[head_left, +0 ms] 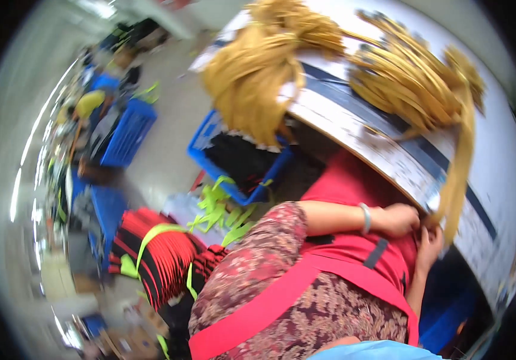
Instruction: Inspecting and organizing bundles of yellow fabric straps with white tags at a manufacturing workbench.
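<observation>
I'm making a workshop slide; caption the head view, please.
Left hand and right hand close together by a mustard-yellow strap at the edge of the white worktable, near bundled straps.

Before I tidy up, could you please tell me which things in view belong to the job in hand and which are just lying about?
Apparently in use:
mustard strap, by the left hand and right hand
mustard bundles on the white table

Apparently lying about:
red-and-black striped bundle
yellow-green strips
blue crate of black material

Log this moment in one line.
left hand: near table edge | right hand: beside hanging yellow strap | grip: unclear | tabletop: yellow strap bundles | blue crate: black material
</observation>
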Available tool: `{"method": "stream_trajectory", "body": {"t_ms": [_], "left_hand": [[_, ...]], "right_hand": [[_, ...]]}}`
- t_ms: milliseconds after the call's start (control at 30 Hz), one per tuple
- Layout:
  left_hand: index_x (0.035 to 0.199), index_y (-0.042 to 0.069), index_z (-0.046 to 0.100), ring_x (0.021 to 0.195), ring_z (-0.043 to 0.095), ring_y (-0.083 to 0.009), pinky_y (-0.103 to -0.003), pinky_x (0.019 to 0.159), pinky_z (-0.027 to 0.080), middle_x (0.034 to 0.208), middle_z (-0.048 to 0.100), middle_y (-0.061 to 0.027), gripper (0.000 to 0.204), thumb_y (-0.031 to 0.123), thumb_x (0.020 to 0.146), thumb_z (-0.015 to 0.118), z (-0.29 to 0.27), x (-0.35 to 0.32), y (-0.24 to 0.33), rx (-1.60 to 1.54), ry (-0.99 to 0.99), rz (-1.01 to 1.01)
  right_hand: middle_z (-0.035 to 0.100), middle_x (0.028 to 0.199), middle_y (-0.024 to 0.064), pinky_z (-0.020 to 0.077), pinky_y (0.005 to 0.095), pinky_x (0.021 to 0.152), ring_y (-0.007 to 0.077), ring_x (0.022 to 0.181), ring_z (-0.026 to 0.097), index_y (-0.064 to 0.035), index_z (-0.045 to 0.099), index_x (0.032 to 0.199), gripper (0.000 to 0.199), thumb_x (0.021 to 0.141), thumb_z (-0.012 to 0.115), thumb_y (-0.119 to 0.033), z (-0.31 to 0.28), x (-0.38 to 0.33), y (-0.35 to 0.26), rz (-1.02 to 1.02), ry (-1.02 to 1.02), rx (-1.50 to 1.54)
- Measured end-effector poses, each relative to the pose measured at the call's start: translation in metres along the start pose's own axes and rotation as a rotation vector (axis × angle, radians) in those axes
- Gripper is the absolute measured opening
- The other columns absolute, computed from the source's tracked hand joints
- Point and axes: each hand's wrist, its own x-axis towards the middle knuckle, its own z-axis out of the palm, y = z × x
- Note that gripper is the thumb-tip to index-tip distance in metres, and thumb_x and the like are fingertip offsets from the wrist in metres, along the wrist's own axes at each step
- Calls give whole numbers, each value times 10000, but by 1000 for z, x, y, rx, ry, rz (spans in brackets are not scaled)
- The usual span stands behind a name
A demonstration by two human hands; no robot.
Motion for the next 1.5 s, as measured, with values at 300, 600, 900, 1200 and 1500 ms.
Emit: {"method": "stream_trajectory", "body": {"t_ms": [300,600,900,1200,1500], "left_hand": [[962,51,668,955,619,-336,-418,815,510,1035,598,-130,159,85,812,628,-20,0,30,1,217,345],[883,32,711,936,635,-342,-412,818,505,979,624,-138,152,148,786,698,-63,22,51,-25,91,350],[845,7,679,775,658,-172,-299,714,526,827,693,-76,98,41,771,732,-79,14,31,-792,205,19],[943,34,715,895,663,-198,-333,846,504,914,710,-79,235,149,750,787,-115,15,52,-601,194,265],[924,11,674,852,644,-130,-270,763,507,894,702,-56,252,151,765,811,-132,14,53,-986,68,59]], "right_hand": [[616,928,127,478,329,799,223,848,594,36,585,1042,166,997,550,-119,-20,-20,-54,-477,-60,-200],[580,812,28,455,240,669,95,736,558,-5,593,1005,112,989,583,-115,-40,-4,-116,-286,-217,-126],[541,798,-14,384,166,665,54,714,488,-9,590,1159,226,972,626,-130,-22,-1,-114,-77,-296,534],[541,992,34,383,194,610,69,696,473,-53,569,966,148,994,592,-196,-21,35,-151,-332,-323,531],[557,950,6,385,205,620,63,719,479,-54,578,1060,167,1003,582,-211,-19,61,-137,-283,-464,642]]}}
